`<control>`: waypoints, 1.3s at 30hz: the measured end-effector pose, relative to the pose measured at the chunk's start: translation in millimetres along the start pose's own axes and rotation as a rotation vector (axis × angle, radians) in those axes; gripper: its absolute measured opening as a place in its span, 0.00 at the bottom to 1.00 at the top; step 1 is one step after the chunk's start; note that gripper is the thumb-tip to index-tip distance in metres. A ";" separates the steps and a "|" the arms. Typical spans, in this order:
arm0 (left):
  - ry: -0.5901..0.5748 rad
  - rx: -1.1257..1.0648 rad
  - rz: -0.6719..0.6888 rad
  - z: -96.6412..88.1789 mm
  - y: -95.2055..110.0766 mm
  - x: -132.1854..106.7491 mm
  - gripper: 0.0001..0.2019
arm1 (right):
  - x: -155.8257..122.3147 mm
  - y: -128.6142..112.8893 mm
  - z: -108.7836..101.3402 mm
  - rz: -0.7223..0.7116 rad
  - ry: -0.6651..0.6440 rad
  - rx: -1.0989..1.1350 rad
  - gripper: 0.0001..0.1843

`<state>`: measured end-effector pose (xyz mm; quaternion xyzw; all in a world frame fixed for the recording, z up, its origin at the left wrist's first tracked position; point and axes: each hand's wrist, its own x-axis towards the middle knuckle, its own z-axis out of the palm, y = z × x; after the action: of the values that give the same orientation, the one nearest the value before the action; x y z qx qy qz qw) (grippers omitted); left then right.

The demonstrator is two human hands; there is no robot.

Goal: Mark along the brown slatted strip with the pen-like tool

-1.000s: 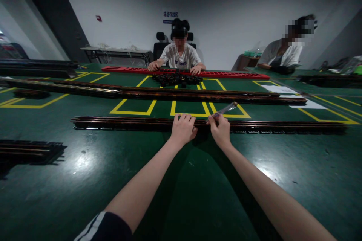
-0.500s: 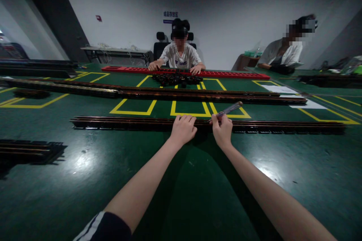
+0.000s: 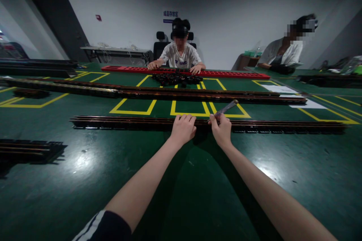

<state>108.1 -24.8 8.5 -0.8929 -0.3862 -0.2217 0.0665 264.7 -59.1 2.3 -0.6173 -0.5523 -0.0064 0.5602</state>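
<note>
A long dark slotted rail (image 3: 121, 122) lies crosswise on the green table in front of me. My left hand (image 3: 183, 128) is closed over the rail near its middle, its fingers curled over the far edge. Just to the right, my right hand (image 3: 221, 128) pinches a screwdriver (image 3: 226, 108) with a clear, purplish handle. The handle slants up and to the right, while its tip end points down at the rail, between the two hands. My fingers hide the tip, so I cannot tell what it touches.
More long dark rails (image 3: 198, 93) lie across the table beyond my hands. Behind them are a heap of black parts (image 3: 177, 79) and a red slotted strip (image 3: 234, 75), where a co-worker (image 3: 181, 54) rests both hands. Another person (image 3: 278, 54) sits at right. A dark bundle (image 3: 31, 151) lies at left.
The screwdriver's handle end has swung slightly to the left and stands a little steeper. My right hand has shifted slightly left. My left hand stays in place on the rail.
</note>
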 end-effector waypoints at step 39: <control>0.006 0.018 -0.059 -2.0 -0.6 0.1 0.19 | -0.1 3.4 2.6 -0.032 -0.008 0.012 0.18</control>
<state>107.0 -24.9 10.3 -0.8799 -0.4140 -0.2227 0.0689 265.4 -56.5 -1.0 -0.6050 -0.5645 -0.0095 0.5614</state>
